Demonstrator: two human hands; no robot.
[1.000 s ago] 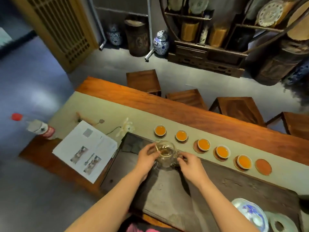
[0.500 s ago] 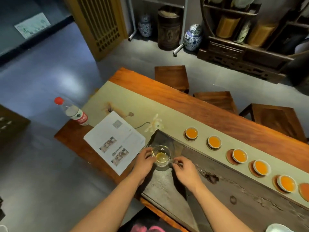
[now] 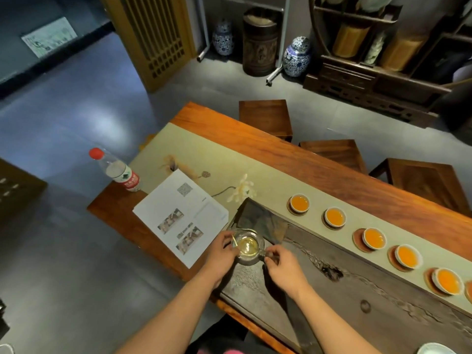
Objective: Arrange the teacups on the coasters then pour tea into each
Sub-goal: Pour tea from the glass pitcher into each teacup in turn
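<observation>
A glass pitcher (image 3: 247,247) with a little pale tea in it stands on the dark stone tea tray (image 3: 293,300), near its left end. My left hand (image 3: 220,254) cups the pitcher's left side. My right hand (image 3: 283,263) pinches its handle on the right. Several white teacups full of orange tea sit on round brown coasters in a row along the cloth runner: the nearest to the pitcher (image 3: 299,203), then a second cup (image 3: 335,216), a third cup (image 3: 374,238) and more to the right.
A printed sheet (image 3: 178,213) lies left of the tray. A plastic water bottle (image 3: 117,172) stands on the table's left corner. Wooden stools (image 3: 265,118) line the far side. A blue-and-white dish (image 3: 439,350) shows at the bottom right.
The pitcher and both hands have shifted toward the left end of the tray. My view has swung left, so the cups now sit further right in the frame.
</observation>
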